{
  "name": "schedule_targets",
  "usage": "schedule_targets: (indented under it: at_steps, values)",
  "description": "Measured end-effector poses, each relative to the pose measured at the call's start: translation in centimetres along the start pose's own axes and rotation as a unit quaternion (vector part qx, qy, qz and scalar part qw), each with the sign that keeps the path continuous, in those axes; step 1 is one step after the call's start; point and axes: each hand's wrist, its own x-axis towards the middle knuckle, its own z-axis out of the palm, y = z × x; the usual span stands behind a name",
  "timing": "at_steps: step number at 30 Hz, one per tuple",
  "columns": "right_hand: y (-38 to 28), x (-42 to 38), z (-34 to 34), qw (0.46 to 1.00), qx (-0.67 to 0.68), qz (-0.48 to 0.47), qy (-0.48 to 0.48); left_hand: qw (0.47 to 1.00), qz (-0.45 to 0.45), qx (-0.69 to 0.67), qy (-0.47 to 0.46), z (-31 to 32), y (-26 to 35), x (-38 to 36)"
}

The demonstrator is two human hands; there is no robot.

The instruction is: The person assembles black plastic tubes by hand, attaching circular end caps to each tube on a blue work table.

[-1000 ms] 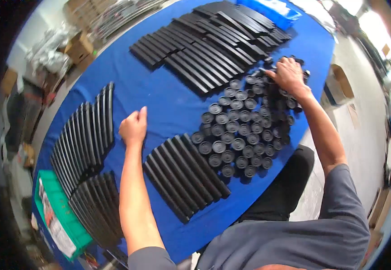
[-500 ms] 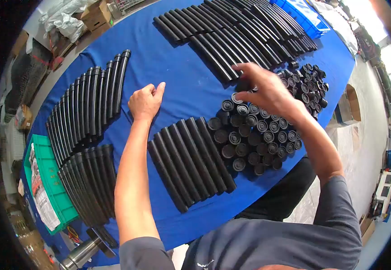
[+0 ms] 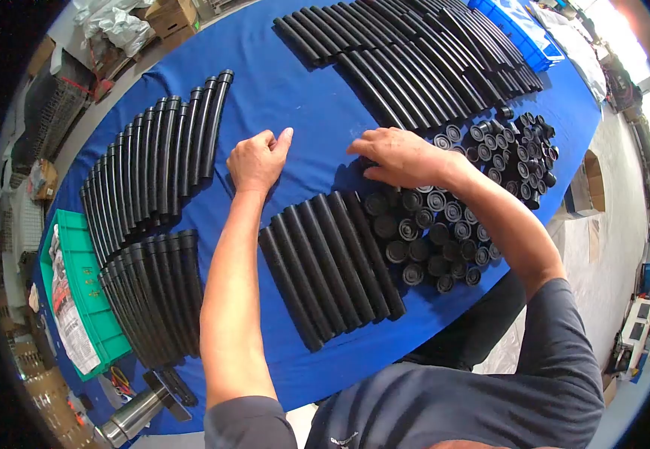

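My left hand [image 3: 256, 162] is closed in a fist with the thumb pointing up, above the blue cloth. Whatever may be inside that fist is hidden. To its right, my right hand [image 3: 401, 157] curves its fingers and thumb around a small black cap [image 3: 368, 162], mostly covered by the hand. A pile of round black caps [image 3: 436, 200] lies below and to the right of the right hand. Just under both hands is a row of straight black tubes [image 3: 329, 266], side by side.
Capped black tubes [image 3: 156, 161] lie in a row on the left, with another group [image 3: 156, 292] below. More black tubes [image 3: 407, 82] fill the far side. A green crate [image 3: 89, 299], blue crate [image 3: 523, 34] and metal cylinder [image 3: 134, 415] stand near the edges.
My right hand has moved left from the cap pile toward my left hand, carrying the black cap. My left hand keeps its fist; the whole view has shifted slightly.
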Motion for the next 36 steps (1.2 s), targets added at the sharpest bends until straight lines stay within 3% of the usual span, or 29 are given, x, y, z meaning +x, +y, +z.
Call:
schedule_targets:
  at_steps: [7, 10, 13, 16, 21, 29, 36]
  values:
    - [0.4, 1.0, -0.3, 0.997, 0.027, 0.020, -0.067, 1.000, 0.004, 0.008, 0.001, 0.3, -0.1, 0.1]
    - [1.6, 0.6, 0.7, 0.997, 0.058, -0.018, -0.037, 1.000, 0.002, 0.012, -0.003, 0.0, 0.0, 0.1]
    - [1.8, -0.5, 1.6, 0.992, -0.012, -0.073, 0.104, 1.000, -0.010, 0.024, -0.016, -0.3, 0.3, 0.0]
    - [-1.2, -3.5, -1.7, 0.980, -0.009, -0.023, 0.200, 0.999, -0.014, 0.027, -0.015, -0.3, 0.3, 0.1]
    - [-4.0, -6.6, 0.7, 0.989, -0.066, 0.011, 0.134, 0.999, -0.006, 0.027, -0.017, -0.2, 0.3, 0.1]
    - [-4.9, -7.4, 2.4, 0.985, -0.017, 0.069, 0.160, 1.000, 0.003, 0.019, 0.002, 0.0, 0.1, 0.1]
    - [-4.5, -7.4, 3.2, 0.975, 0.005, 0.042, 0.219, 0.999, -0.006, 0.034, -0.015, 0.0, 0.1, 0.2]
